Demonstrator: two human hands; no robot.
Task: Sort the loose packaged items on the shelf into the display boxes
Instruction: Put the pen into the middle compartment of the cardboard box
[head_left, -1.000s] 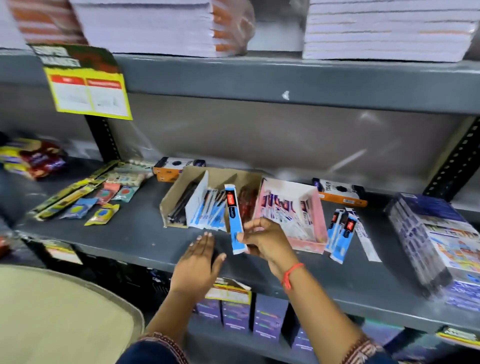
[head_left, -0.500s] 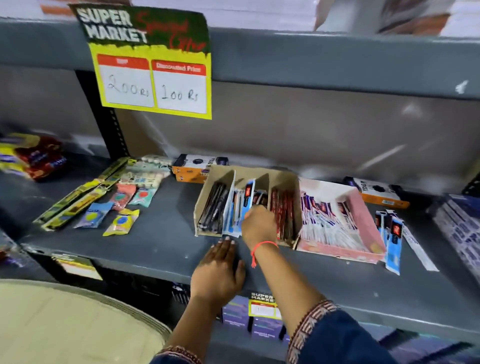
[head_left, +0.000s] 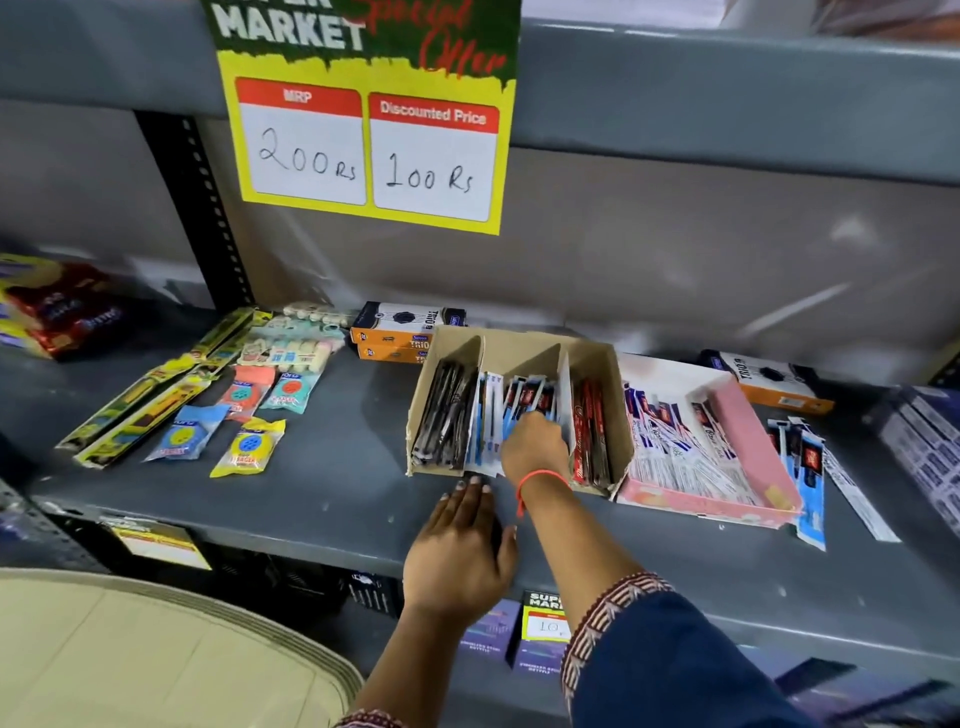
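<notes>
A brown cardboard display box (head_left: 524, 347) with three compartments stands on the grey shelf (head_left: 332, 493). My right hand (head_left: 532, 444) reaches into its middle compartment, fingers closed around the blue packets (head_left: 524, 397) there. My left hand (head_left: 460, 551) lies flat on the shelf in front of the box, fingers spread, holding nothing. Right of it, a pink display box (head_left: 748, 431) holds white and blue packets. Loose blue packets (head_left: 808, 467) lie on the shelf beside the pink box.
Orange boxes (head_left: 405, 332) sit behind the brown box, another (head_left: 774, 384) behind the pink one. Loose sharpener and eraser packs (head_left: 249, 415) and long yellow packs (head_left: 150, 395) lie at left. A price sign (head_left: 369, 130) hangs from the upper shelf. Stacked purple packs (head_left: 919, 447) stand at far right.
My right hand carried a blue packet from the shelf front into the brown box's middle compartment and pushed it down. My left hand stayed flat on the shelf. The camera moved closer.
</notes>
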